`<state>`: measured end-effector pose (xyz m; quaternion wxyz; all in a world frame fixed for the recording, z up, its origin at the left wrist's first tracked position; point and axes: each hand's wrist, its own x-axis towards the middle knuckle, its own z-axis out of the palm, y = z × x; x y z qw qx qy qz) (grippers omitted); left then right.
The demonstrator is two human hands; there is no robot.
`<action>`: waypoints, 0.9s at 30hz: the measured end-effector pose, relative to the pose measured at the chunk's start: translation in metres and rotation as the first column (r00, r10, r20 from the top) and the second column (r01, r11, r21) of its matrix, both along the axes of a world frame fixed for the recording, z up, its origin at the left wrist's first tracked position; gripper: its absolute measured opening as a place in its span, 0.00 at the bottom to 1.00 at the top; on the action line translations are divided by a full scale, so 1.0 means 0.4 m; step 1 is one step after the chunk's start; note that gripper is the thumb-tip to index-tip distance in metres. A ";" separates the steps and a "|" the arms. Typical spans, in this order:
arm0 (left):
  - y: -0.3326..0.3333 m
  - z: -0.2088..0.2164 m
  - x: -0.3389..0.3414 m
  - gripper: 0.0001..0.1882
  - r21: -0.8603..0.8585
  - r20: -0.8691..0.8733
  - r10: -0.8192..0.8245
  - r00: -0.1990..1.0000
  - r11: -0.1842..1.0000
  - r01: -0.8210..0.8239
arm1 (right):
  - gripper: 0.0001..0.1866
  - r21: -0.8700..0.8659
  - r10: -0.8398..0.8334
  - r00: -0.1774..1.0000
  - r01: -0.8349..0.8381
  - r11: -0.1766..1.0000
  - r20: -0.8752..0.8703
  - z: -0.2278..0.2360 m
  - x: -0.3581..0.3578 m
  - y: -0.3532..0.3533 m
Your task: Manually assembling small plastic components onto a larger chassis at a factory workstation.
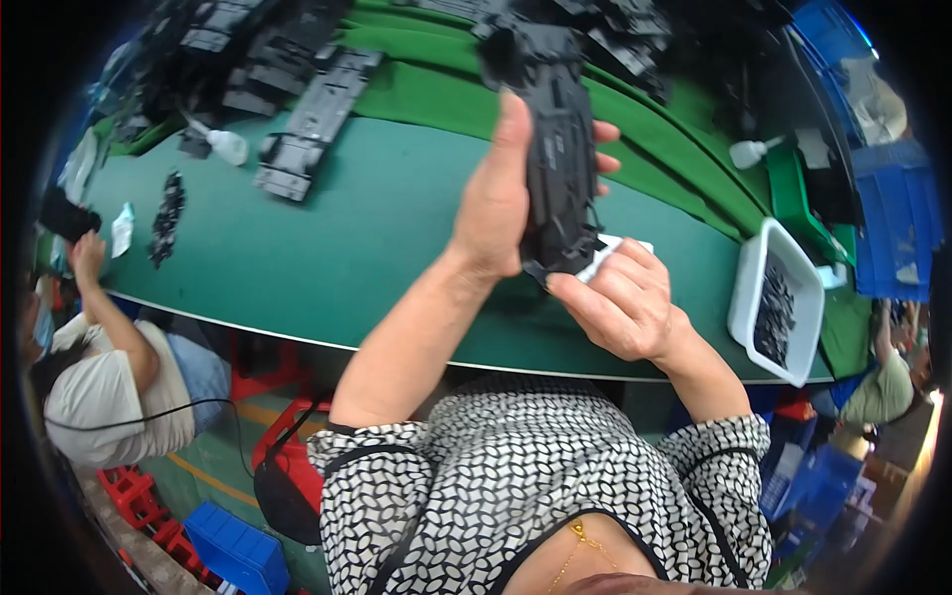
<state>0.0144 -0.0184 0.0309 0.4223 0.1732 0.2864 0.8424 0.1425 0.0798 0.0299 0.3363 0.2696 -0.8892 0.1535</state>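
Note:
A long black plastic toy car chassis point(560, 149) is held up over the table, its length pointing away from me. My left hand point(496, 198) wraps around it, thumb along the left side and fingertips showing past the right side. At its near end is my right hand point(623, 302), fingers curled closed with thumb and forefinger against the lower right corner. What the right fingers pinch is hidden. A white object point(601, 260) shows partly behind the right fingers; its kind is unclear.
Another chassis point(317, 124) lies on the green table point(397, 238), near a white squeeze bottle point(230, 149) and a strip of small black parts point(167, 218). Far off are piled chassis on green cloth point(426, 94). A white bin point(739, 297) holds black parts. Another person point(119, 387) works left.

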 end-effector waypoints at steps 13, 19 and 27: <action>-0.010 -0.018 0.016 0.36 0.053 0.023 -0.051 0.998 0.997 0.050 | 0.17 -0.016 -0.044 0.997 0.045 0.999 0.058 0.019 0.025 -0.028; -0.004 -0.027 -0.002 0.35 0.071 -0.013 -0.047 0.999 0.996 0.048 | 0.18 0.003 -0.051 0.997 0.051 0.999 0.054 0.020 0.011 -0.023; -0.008 -0.026 0.004 0.36 0.074 0.001 -0.048 0.999 0.996 0.047 | 0.14 0.021 -0.041 0.998 0.040 0.999 0.048 0.034 0.012 -0.027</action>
